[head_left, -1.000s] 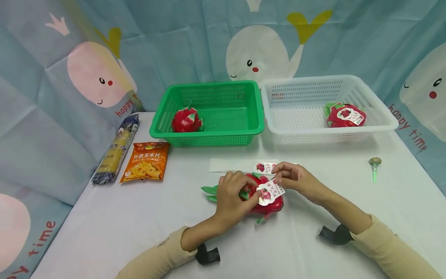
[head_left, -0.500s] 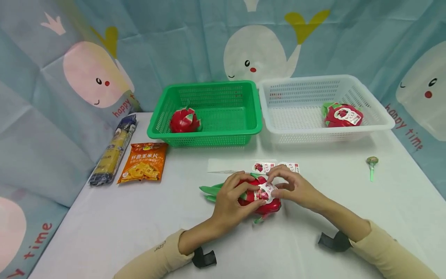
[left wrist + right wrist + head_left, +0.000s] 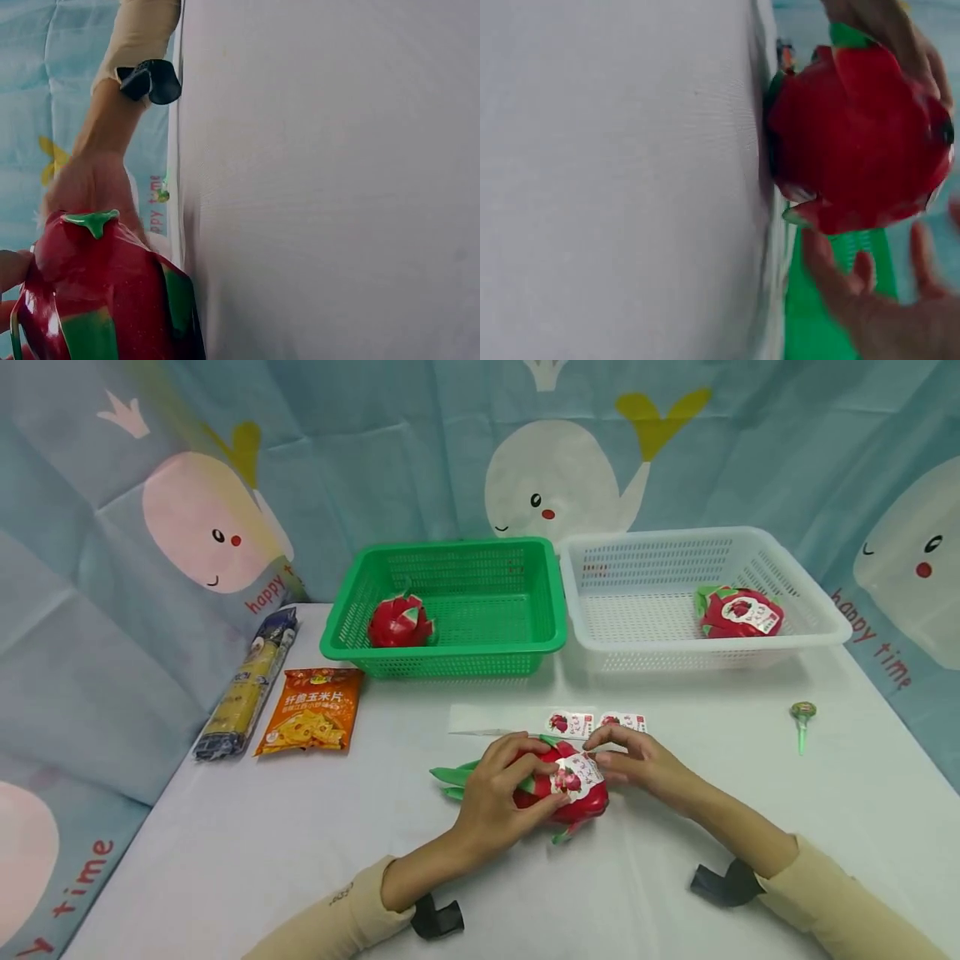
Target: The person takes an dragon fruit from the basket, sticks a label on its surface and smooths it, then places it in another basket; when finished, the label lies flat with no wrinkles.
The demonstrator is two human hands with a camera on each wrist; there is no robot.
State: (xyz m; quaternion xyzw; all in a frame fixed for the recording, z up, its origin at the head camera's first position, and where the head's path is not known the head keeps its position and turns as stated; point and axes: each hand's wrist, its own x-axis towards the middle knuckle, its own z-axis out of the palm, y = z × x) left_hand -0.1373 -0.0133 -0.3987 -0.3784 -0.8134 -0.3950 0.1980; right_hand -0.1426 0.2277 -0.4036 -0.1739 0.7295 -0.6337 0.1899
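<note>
A glossy red dragon fruit (image 3: pixel 588 803) with green tips lies on its side on the white table. My left hand (image 3: pixel 491 802) grips it from the left, thumb and fingers around its upper part. A white sticker (image 3: pixel 576 777) with a fruit picture lies on its top. My right hand (image 3: pixel 645 767) is at the fruit's right end, its fingers loosely bent beside the sticker's edge. In the right wrist view, the right hand (image 3: pixel 900 322) is blurred, with spread fingers and nothing between them. The fruit (image 3: pixel 112 292) hides most of the left hand in the left wrist view.
Behind stand a green basket (image 3: pixel 442 653) and a white basket (image 3: pixel 697 645), each with one dragon fruit in it. A backing strip (image 3: pixel 495 718) with two stickers lies behind the hands. A snack bag (image 3: pixel 311 710) and noodle pack (image 3: pixel 247 685) are left, a lollipop (image 3: pixel 802 718) right.
The sticker, earlier pinched by the right hand and lifted at its right end, now lies down on the fruit. The right hand has let go and drawn slightly right. The left hand keeps its grip.
</note>
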